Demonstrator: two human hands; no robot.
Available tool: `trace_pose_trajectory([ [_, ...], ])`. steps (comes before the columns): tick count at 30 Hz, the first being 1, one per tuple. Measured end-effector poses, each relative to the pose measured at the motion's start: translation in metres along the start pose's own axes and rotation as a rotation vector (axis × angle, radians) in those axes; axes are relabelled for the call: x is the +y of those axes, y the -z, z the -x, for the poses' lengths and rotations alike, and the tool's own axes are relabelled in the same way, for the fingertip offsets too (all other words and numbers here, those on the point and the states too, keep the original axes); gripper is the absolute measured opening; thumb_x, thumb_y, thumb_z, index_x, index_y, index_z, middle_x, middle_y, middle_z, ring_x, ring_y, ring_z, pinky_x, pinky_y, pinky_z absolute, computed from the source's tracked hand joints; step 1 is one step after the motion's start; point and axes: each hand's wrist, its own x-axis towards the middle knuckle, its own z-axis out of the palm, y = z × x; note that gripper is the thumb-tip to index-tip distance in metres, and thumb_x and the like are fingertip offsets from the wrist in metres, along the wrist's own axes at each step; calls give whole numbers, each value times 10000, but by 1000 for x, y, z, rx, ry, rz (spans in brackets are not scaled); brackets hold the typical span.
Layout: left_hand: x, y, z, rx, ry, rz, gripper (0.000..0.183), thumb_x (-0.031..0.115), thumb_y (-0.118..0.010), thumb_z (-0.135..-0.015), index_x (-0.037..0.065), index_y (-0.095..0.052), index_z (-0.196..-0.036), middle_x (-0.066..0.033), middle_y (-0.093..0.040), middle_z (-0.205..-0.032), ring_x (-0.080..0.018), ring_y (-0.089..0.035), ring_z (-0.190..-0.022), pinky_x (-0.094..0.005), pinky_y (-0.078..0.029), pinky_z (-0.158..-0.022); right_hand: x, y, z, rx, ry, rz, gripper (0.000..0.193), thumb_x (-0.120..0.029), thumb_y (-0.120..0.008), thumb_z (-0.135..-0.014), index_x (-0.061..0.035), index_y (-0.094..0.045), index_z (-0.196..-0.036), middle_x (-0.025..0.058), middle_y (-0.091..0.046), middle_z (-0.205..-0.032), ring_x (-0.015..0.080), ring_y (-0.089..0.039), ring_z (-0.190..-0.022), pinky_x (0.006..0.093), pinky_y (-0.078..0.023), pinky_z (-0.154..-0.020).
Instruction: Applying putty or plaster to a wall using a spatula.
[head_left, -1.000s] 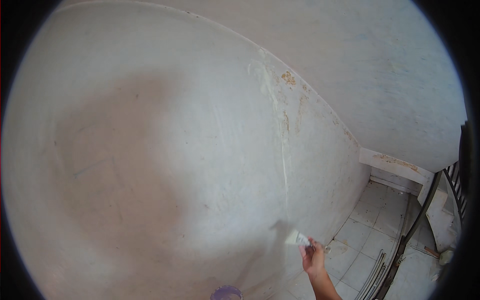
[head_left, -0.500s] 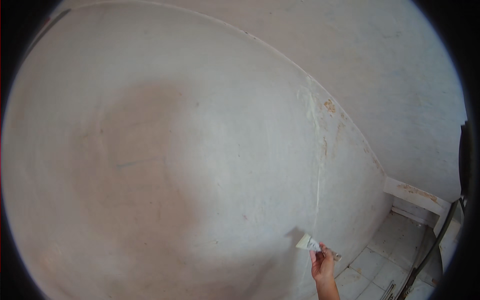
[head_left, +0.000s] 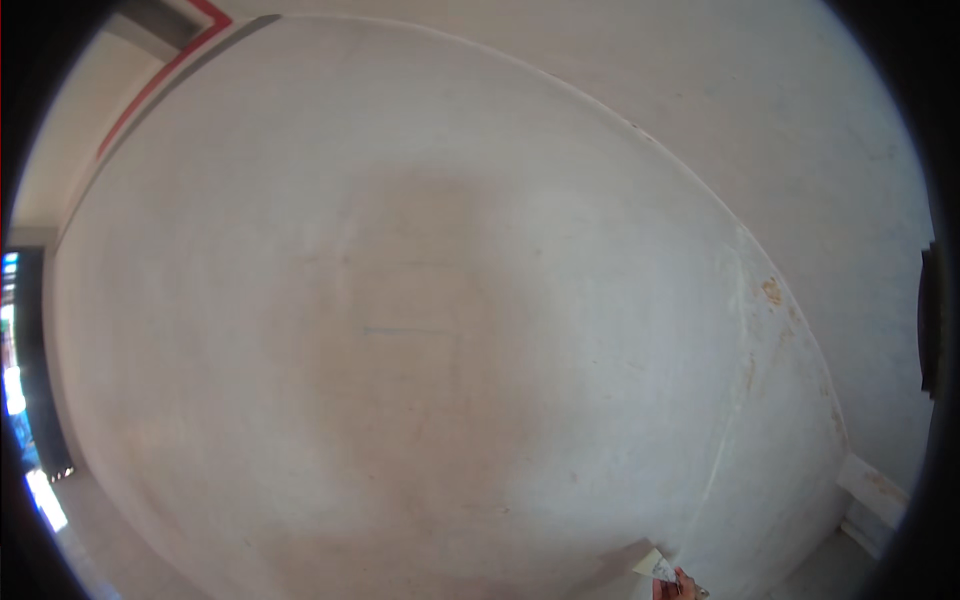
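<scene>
My right hand shows only in part at the lower edge, right of the middle. Its fingers are closed round a putty knife. The pale, wedge-shaped blade points up and to the left, close to the white wall. Whether the blade touches the wall I cannot tell. Most of the handle is hidden by the fingers and the picture's edge. My left hand is out of view.
A thin crack line runs down the wall above the putty knife. Brown flaking patches mark the wall near the right corner. A white ledge juts out at lower right. On the far left is a dark-framed opening; a red stripe runs above it.
The view has swung left, bringing the opening and red stripe in. My right hand with the putty knife now sits lower in the picture, and the tiled floor at right is mostly gone.
</scene>
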Motion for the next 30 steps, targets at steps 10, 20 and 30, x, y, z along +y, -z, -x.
trace_pose_trajectory([
  [10, 3, -6, 25, 276, 344, 10, 334, 383, -612, -849, 118, -563, -1048, -104, -609, -924, -259, -568, -916, -475, -484, -792, -14, 34, 54, 277, 24, 70, 206, -88, -590, -816, 79, -578, -937, 106, -584, -745, 219, -584, -690, 357, -557, -736],
  [20, 40, 85, -50, -123, 427, 874, 325, 336, -614, -859, 81, -551, -1051, -112, -610, -926, -249, -588, -864, -444, -505, -775, 24, 27, 68, 228, -54, 100, 243, -108, -615, -799, 60, -573, -969, 156, -605, -924, 269, -594, -878, 374, -544, -777],
  [30, -9, 140, -21, 148, 575, 954, 276, 254, -603, -879, 23, -548, -1021, -107, -609, -895, -221, -615, -778, -381, -537, -723, 99, -25, 101, 141, -361, 303, 259, -140, -621, -808, 53, -580, -976, 140, -602, -937, 267, -577, -918, 357, -506, -863],
])
